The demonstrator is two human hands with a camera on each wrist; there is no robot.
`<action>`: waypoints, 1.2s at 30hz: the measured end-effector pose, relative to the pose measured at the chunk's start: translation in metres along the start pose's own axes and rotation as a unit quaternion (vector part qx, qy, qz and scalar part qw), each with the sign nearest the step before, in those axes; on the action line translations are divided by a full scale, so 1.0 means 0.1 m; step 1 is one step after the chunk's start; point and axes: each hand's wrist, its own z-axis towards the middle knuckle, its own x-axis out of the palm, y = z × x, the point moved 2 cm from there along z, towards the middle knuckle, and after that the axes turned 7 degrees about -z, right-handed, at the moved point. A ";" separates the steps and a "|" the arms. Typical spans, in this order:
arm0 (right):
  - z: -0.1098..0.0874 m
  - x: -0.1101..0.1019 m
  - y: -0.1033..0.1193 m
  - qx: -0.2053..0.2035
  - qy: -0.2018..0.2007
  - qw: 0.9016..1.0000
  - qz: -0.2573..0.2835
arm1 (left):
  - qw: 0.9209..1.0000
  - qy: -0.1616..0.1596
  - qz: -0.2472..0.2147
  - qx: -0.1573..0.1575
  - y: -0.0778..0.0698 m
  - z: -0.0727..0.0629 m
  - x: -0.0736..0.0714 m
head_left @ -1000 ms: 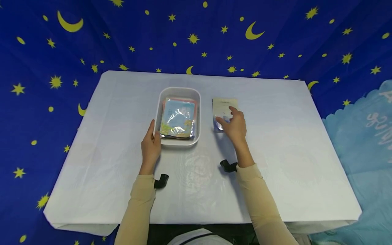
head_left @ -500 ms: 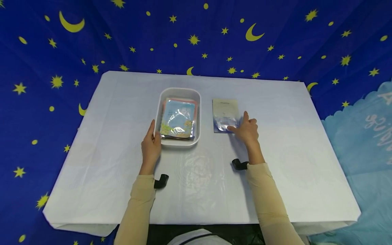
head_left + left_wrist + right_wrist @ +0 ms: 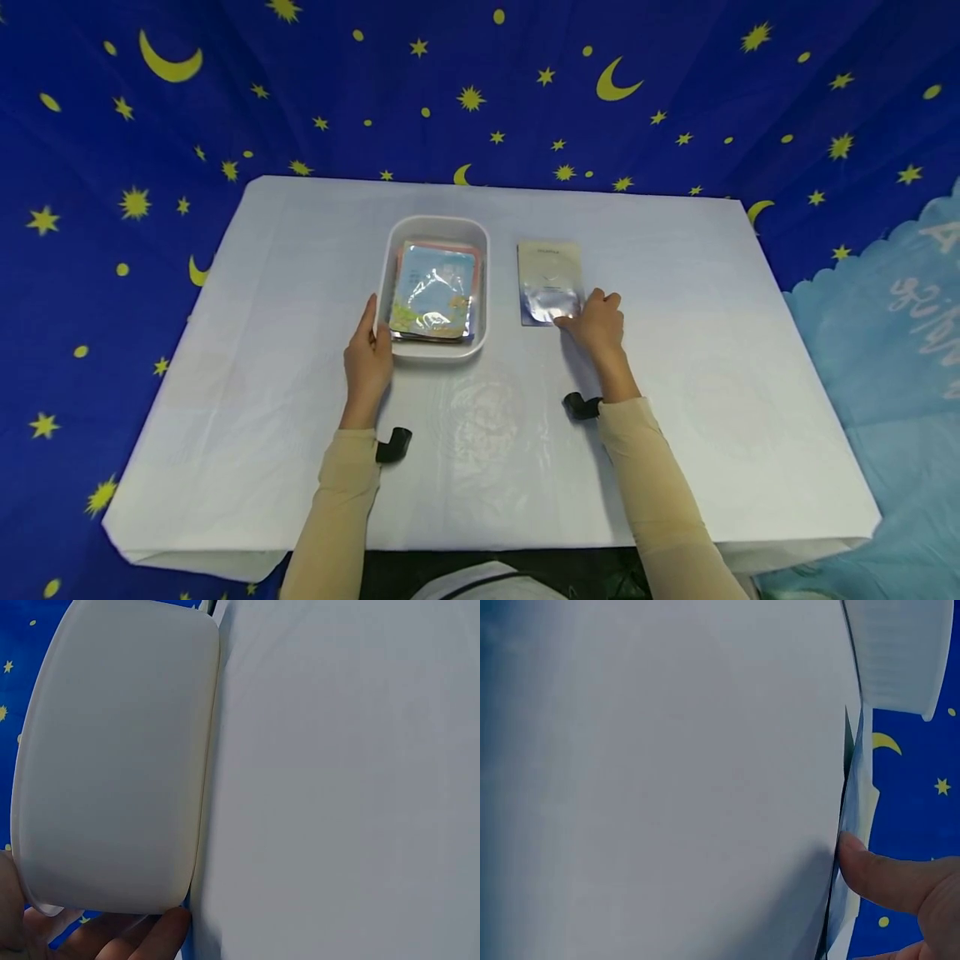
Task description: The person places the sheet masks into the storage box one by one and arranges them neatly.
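My left hand rests at the near left corner of a white plastic tray, its thumb by the rim and its fingers along the outside wall. In the left wrist view, the fingers touch the tray's side. Inside the tray lies a pile of flat glossy sachets, the top one light blue with yellow flowers. To the right, a cream and silver-blue foil sachet lies flat. My right hand pinches its near right corner, thumb on top; the fingertips are partly hidden.
A white-covered table carries the tray and the foil sachet, with a gap of cloth between them. Behind stands a dark blue curtain with yellow moons and stars. Light blue cloth hangs at the right. Each wrist carries a black camera mount.
My right hand first drew back toward the sachet's right edge, uncovering its face. Its fingers have since pulled in, with the thumb at the near corner. The left hand and tray stay put.
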 end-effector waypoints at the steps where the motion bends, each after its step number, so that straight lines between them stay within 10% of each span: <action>1: 0.00 0.00 0.00 0.003 0.001 1.000 0.005 | 1.000 0.000 0.000 -0.002 0.00 0.00 0.00; 21: 0.06 -0.01 -0.19 0.055 -0.050 0.985 0.153 | 1.000 -0.001 0.004 0.002 0.01 0.01 -0.01; 24: 0.07 0.01 -0.21 0.068 -0.036 0.968 0.238 | 1.000 -0.001 0.004 0.003 0.01 0.00 -0.01; 30: 0.04 0.03 -0.23 0.098 -0.044 0.901 0.421 | 1.000 -0.002 0.002 -0.003 0.00 0.00 -0.01; 36: -0.03 -0.05 -0.22 0.088 -0.083 0.876 0.467 | 1.000 -0.003 0.003 -0.005 0.00 0.00 -0.01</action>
